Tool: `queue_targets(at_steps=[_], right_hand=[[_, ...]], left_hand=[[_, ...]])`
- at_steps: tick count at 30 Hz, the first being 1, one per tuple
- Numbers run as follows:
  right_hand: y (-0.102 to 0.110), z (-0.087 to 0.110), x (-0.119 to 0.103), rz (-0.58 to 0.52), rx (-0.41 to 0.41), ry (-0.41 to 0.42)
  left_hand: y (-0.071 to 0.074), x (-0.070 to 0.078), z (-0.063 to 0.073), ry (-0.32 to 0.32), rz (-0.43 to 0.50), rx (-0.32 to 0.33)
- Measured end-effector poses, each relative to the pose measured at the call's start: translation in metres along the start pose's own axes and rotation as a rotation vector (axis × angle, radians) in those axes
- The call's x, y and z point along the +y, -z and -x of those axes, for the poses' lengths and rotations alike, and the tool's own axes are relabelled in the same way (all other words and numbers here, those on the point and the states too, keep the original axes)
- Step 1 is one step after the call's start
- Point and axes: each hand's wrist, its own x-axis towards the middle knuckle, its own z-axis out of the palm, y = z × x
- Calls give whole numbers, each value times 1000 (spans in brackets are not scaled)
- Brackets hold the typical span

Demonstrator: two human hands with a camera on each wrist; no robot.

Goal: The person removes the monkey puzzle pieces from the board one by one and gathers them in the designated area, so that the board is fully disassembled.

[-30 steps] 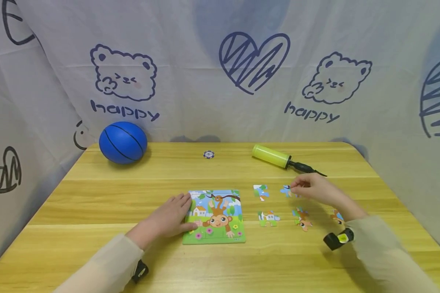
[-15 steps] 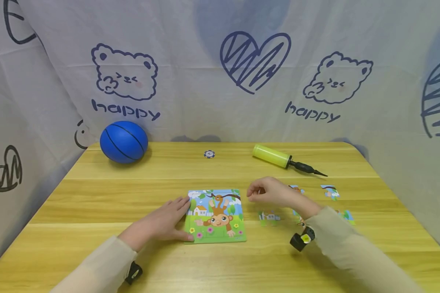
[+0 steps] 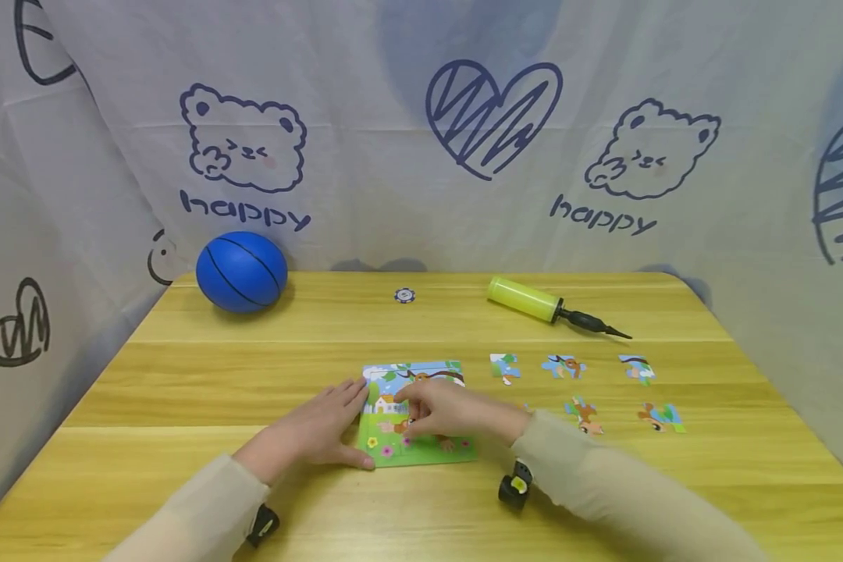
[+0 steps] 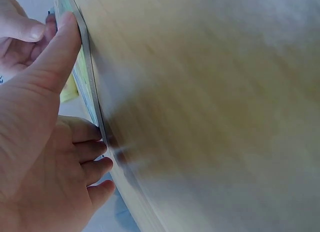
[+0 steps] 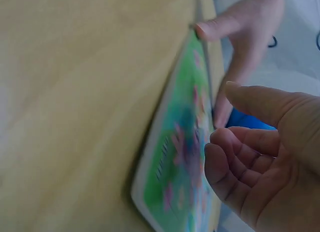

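A square jigsaw board (image 3: 421,455) with a monkey, a house and flowers printed on it lies on the wooden table. My left hand (image 3: 316,429) rests along its left side, thumb at the near left corner and fingers at the far part of that edge. Over the middle of the board hovers my right hand (image 3: 446,410), fingers loosely bent. In the right wrist view a gap shows between its thumb (image 5: 255,101) and fingers, with nothing held. Part of the monkey picture is hidden beneath this hand.
Several loose jigsaw pieces (image 3: 564,367) lie in two rows right of the board; the right forearm partly covers one. Farther back are a blue ball (image 3: 242,272), a poker chip (image 3: 404,295) and a yellow-green hand pump (image 3: 527,300). A printed cloth (image 3: 365,195) hangs behind the table.
My right hand has moved left from above the loose pieces to over the board. My left thumb has slid toward the board's near corner. The loose pieces stay in place.
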Motion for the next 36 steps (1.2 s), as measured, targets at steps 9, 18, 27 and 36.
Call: queue_targets(at_steps=[9, 18, 27, 36], right_hand=[[-15, -12, -7, 171, -12, -5], [-21, -14, -9, 272, 35, 28], [-22, -14, -9, 162, 53, -19], [-23, -14, -5, 107, 104, 4]], left_hand=[[0, 1, -1, -10, -20, -2], [0, 2, -1, -16, -13, -7], [1, 2, -1, -8, -18, -6], [0, 2, 0, -7, -12, -3]])
